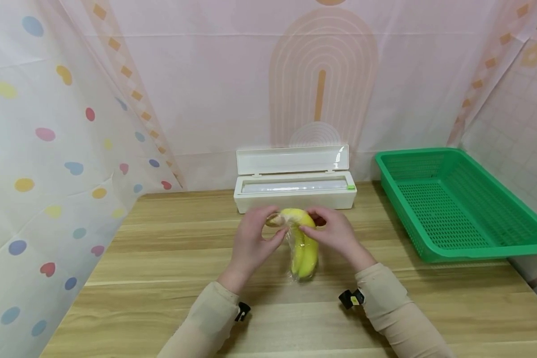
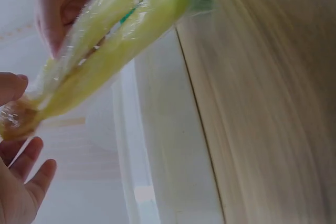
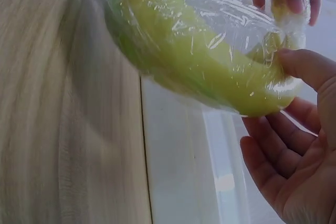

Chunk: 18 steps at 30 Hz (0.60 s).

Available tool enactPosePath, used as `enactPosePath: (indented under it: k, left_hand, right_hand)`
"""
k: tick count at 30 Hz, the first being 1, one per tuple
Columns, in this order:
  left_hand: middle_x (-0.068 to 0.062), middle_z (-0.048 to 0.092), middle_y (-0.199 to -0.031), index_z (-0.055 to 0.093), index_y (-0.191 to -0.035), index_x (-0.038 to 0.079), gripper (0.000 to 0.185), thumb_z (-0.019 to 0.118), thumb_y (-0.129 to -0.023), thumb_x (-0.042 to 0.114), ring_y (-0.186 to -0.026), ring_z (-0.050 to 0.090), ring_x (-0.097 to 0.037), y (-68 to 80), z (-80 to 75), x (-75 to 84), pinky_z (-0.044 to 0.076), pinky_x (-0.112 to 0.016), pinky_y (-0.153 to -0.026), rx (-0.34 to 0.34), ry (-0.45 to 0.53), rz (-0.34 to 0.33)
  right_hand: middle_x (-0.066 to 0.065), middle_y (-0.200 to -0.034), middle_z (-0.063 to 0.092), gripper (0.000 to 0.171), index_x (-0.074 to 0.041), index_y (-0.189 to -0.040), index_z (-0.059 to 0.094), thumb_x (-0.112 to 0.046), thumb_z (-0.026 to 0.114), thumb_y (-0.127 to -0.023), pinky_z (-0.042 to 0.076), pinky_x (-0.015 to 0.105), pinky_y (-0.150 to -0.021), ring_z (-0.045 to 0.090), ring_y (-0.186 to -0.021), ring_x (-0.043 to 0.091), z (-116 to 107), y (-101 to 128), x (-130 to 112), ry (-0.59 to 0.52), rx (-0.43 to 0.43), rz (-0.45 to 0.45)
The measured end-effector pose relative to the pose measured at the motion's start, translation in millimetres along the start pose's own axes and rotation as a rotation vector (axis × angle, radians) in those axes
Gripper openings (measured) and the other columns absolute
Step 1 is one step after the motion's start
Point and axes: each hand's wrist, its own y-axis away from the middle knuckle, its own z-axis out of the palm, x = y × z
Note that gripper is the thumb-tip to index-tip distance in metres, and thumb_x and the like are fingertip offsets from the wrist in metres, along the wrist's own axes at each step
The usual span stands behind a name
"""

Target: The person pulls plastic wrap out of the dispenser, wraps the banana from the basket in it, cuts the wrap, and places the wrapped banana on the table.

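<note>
Left hand (image 1: 253,237) pinches wrapped bananas (image 1: 303,246) stem; right hand (image 1: 335,233) holds top; fingertips hidden.

Wooden table (image 1: 161,258), light plank grain. White cling-film dispenser box (image 1: 295,191) at back centre of table, lid (image 1: 293,159) flipped open & upright, film roll visible inside, small green tab at its right end. Green plastic mesh basket (image 1: 456,246) on right side of table, well apart from dispenser. Backdrop: pink cloth w/ arch pattern (image 1: 323,74) behind; white sheet w/ coloured dots (image 1: 44,149) at left.
</note>
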Motion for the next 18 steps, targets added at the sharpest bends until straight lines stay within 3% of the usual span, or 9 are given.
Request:
enactPosePath:
  k: [10, 18]
  left_hand:
    - [-0.01, 0.068, -0.099, 0.068, -0.106, 0.003, 0.044, 0.09, -0.07, 0.016, -0.091, 0.062, -0.024, -2.4, -1.6, 3.4, 0.055, -0.036, -0.078, -0.065, -0.135, -0.089]
    - [-0.008, 0.067, -0.088, 0.07, -0.094, 0.005, 0.031, 0.089, -0.072, 0.015, -0.081, 0.062, -0.023, -1.1, -1.4, 1.9, 0.055, -0.035, -0.067, -0.05, -0.168, -0.122]
  right_hand:
    - [-0.001, -0.087, 0.066, 0.029, -0.008, -0.105, 0.07, -0.025, 0.079, -0.085, 0.053, 0.032, -0.069, 0.061, -0.078, 0.018, 2, -4, -11, 0.21, -0.022, -0.064]
    - [-0.001, -0.086, 0.065, 0.03, -0.007, -0.104, 0.071, -0.028, 0.08, -0.084, 0.051, 0.028, -0.064, 0.059, -0.076, 0.015, 6, -6, -17, 0.299, -0.014, -0.113]
